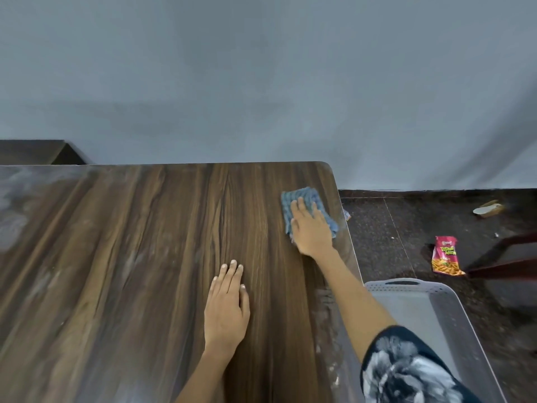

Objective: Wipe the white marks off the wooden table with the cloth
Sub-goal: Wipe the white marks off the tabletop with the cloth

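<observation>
1. I see the wooden table [145,257] filling the left and centre of the frame, with its rounded far corner at upper right of centre.
2. My right hand [312,229] lies palm down on the blue cloth [302,199], right of centre and near the table's right edge. The fingers are stretched out flat and close together, pressing the cloth to the wood rather than pinching it.
3. My left hand [226,306] rests flat on bare wood at lower centre, well apart from the cloth, fingers extended and held together.
4. White marks [17,205] smear the table at the far left of the frame. A paler streak [328,309] runs down the right edge below the cloth; that part is blurred, so it may be residue or glare.
5. A grey plastic basket [453,301] sits at lower right, beside the table's edge.
6. A red snack packet [444,255] lies on the dark floor [392,228] at right.
</observation>
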The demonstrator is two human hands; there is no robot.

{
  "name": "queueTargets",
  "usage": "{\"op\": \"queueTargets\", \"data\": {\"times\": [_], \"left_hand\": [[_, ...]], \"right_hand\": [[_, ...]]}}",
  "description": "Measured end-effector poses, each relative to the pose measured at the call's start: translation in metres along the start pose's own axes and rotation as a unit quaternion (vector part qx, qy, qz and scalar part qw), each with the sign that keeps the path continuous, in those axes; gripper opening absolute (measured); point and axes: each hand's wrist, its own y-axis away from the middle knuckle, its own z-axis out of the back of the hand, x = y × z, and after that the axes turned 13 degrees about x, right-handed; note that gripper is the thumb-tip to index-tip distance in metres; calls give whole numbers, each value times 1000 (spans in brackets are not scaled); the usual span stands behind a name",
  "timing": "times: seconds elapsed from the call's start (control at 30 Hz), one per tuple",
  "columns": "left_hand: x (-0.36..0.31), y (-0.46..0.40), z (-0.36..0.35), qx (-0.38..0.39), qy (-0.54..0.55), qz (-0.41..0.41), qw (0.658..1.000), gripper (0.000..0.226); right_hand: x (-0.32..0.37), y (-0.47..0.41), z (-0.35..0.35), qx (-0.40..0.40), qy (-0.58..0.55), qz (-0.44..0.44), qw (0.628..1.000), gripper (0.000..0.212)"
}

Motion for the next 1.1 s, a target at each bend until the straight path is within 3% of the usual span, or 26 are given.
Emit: {"op": "queueTargets", "data": {"times": [0.13,0.2,0.33,0.47,0.53,0.73,0.87,0.97,1.1], "left_hand": [[4,8,2,12,-4,-12,1000,44],[6,11,3,19,-7,-16,1000,45],[10,19,4,27,-5,-28,999,45],[15,30,3,31,-10,-34,999,45],[17,37,4,31,-7,-33,999,45],[24,62,7,42,-18,-40,998,46],[29,78,9,50,-23,-39,998,47],[30,85,11,56,-25,-42,997,46],[32,90,11,55,-22,-44,997,46]], "right_hand": [[23,71,-36,25,-9,146,989,49],[20,113,-49,20,-9,158,987,48],[-16,136,-47,-18,-21,31,999,47],[-27,79,-18,-7,-37,-109,993,51],[-11,57,-11,15,-56,-132,990,53],[73,102,-59,35,-5,43,998,54],[65,183,-90,46,-3,102,994,53],[22,209,-84,12,-39,27,999,50],[-9,162,-48,14,-51,-113,992,51]]}}
